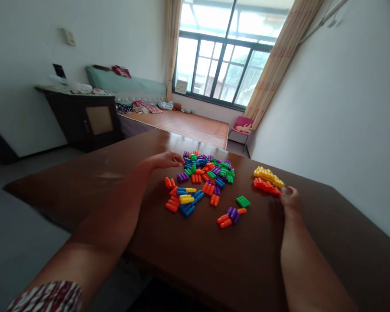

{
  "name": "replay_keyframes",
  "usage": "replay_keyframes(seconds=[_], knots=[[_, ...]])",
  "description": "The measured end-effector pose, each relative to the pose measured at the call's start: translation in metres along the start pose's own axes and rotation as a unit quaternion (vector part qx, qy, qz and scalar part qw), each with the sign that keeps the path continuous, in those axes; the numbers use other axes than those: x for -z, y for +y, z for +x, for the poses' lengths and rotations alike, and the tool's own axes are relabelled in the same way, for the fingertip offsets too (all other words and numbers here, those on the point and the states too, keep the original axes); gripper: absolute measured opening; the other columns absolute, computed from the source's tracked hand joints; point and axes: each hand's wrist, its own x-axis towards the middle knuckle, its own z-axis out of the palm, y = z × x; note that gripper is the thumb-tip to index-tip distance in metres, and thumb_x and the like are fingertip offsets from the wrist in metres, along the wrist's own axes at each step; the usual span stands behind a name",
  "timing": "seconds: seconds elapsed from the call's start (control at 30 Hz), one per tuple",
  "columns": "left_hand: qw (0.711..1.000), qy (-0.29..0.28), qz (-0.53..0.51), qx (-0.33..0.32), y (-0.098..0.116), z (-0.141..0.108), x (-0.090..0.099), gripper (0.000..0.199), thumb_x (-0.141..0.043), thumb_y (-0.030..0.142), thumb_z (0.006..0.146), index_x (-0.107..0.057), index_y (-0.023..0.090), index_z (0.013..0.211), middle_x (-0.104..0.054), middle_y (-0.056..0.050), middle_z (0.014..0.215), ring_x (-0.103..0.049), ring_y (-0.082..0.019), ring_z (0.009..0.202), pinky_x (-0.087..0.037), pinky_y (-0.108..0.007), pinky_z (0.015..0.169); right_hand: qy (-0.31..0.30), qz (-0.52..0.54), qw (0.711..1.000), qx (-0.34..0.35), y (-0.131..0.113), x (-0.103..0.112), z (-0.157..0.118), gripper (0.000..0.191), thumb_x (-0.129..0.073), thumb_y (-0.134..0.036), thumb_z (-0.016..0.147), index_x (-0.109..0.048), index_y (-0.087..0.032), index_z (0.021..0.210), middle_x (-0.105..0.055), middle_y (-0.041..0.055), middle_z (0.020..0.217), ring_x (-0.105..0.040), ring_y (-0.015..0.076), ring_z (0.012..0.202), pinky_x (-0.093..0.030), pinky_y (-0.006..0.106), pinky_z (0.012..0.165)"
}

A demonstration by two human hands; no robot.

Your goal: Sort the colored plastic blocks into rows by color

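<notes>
At the left edge of a mixed pile of plastic building blocks [211, 169] is my left hand [171, 159], with thumb and fingers apart beside blue blocks and nothing visible in its grip. The pile holds purple, green, blue and orange blocks shaped like short joined tubes. My right hand [290, 197] has its fingers curled at the near end of a row of red blocks [266, 186], gripping that end; its fingertips are partly hidden. Right behind the red row lies a row of yellow blocks [269, 175].
Nearer me on the brown table [195, 247] lie a blue, yellow and red cluster [186, 200], a purple and orange cluster [230, 217] and a single green block [243, 201]. Beyond the table are a bed platform [188, 125], a dark cabinet [87, 119] and a pink chair [242, 125].
</notes>
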Motion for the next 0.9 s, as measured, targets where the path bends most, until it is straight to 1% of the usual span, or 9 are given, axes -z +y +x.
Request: replay_keyframes(seconds=[0.07,0.1,0.2,0.33,0.47,0.53,0.67,0.8,0.9], knots=[[0.993,-0.114,0.014,0.017,0.001,-0.011,0.012,0.047,-0.079,0.042,0.058,-0.073,0.019,0.099,-0.073,-0.003,0.094,-0.063,-0.019,0.089,-0.047,-0.021,0.075,0.038,-0.007,0.999,0.008,0.005,-0.002,0.003,0.044,-0.050,-0.032,0.071,-0.065,-0.009,0.105,-0.062,0.0139,0.083,-0.059,0.0304,0.083,-0.046,0.049,0.082],[0.988,-0.152,0.017,0.029,0.001,-0.015,0.016,0.050,-0.081,0.039,0.055,-0.073,0.020,0.100,-0.073,-0.003,0.094,-0.063,-0.019,0.089,-0.047,-0.021,0.074,0.044,-0.005,0.999,0.010,0.006,-0.002,0.004,0.044,-0.049,-0.030,0.071,-0.065,-0.009,0.106,-0.061,0.0141,0.084,-0.058,0.0305,0.082,-0.046,0.050,0.082],[0.977,-0.197,0.039,0.065,-0.003,-0.019,0.018,0.057,-0.084,0.032,0.047,-0.073,0.021,0.102,-0.074,-0.003,0.088,-0.064,-0.020,0.081,-0.048,-0.023,0.069,0.052,0.004,0.998,0.018,0.003,0.001,0.001,0.046,-0.047,-0.025,0.069,-0.065,-0.008,0.108,-0.059,0.0141,0.086,-0.057,0.0291,0.078,-0.045,0.050,0.081],[0.964,-0.244,0.057,0.087,-0.015,-0.011,0.009,0.057,-0.085,0.027,0.042,-0.075,0.019,0.097,-0.074,-0.003,0.077,-0.063,-0.019,0.068,-0.048,-0.024,0.061,0.089,0.030,0.995,0.043,-0.010,0.006,-0.002,0.045,-0.045,-0.022,0.069,-0.065,-0.009,0.108,-0.059,0.0139,0.088,-0.057,0.0286,0.078,-0.046,0.049,0.079],[0.969,-0.238,0.046,0.051,-0.016,-0.007,0.004,0.046,-0.083,0.033,0.050,-0.076,0.020,0.093,-0.074,-0.002,0.072,-0.063,-0.017,0.068,-0.046,-0.022,0.061,0.150,0.045,0.982,0.108,-0.032,0.009,-0.006,0.046,-0.044,-0.018,0.069,-0.064,-0.010,0.109,-0.062,0.0147,0.094,-0.057,0.0288,0.084,-0.046,0.047,0.084],[0.970,-0.234,0.043,0.038,-0.011,-0.008,0.002,0.048,-0.083,0.034,0.052,-0.075,0.021,0.098,-0.074,-0.002,0.077,-0.064,-0.017,0.071,-0.046,-0.021,0.063,0.144,0.047,0.977,0.147,-0.049,0.010,-0.012,0.047,-0.043,-0.018,0.071,-0.063,-0.010,0.112,-0.063,0.0149,0.098,-0.057,0.0272,0.085,-0.045,0.044,0.085],[0.973,-0.227,0.023,0.017,-0.002,-0.006,-0.006,0.056,-0.086,0.033,0.047,-0.073,0.020,0.100,-0.075,-0.002,0.084,-0.065,-0.018,0.077,-0.047,-0.022,0.065,0.075,0.068,0.966,0.240,-0.091,0.009,-0.034,0.042,-0.039,-0.020,0.078,-0.061,-0.010,0.113,-0.062,0.0146,0.106,-0.057,0.0246,0.091,-0.044,0.041,0.088],[0.971,-0.237,0.019,0.001,-0.002,0.001,-0.016,0.040,-0.084,0.037,0.052,-0.074,0.018,0.085,-0.072,-0.001,0.076,-0.063,-0.017,0.073,-0.046,-0.021,0.063,0.020,0.087,0.944,0.319,-0.131,0.007,-0.061,0.038,-0.037,-0.023,0.083,-0.060,-0.015,0.113,-0.061,0.0124,0.111,-0.056,0.0235,0.099,-0.045,0.038,0.085],[0.971,-0.239,0.023,-0.017,-0.002,0.004,-0.020,0.036,-0.082,0.036,0.055,-0.074,0.018,0.085,-0.072,-0.002,0.079,-0.063,-0.018,0.077,-0.046,-0.022,0.066,-0.025,0.105,0.926,0.362,-0.159,0.006,-0.085,0.038,-0.038,-0.023,0.086,-0.059,-0.017,0.117,-0.062,0.0116,0.114,-0.059,0.0221,0.097,-0.048,0.035,0.079]])
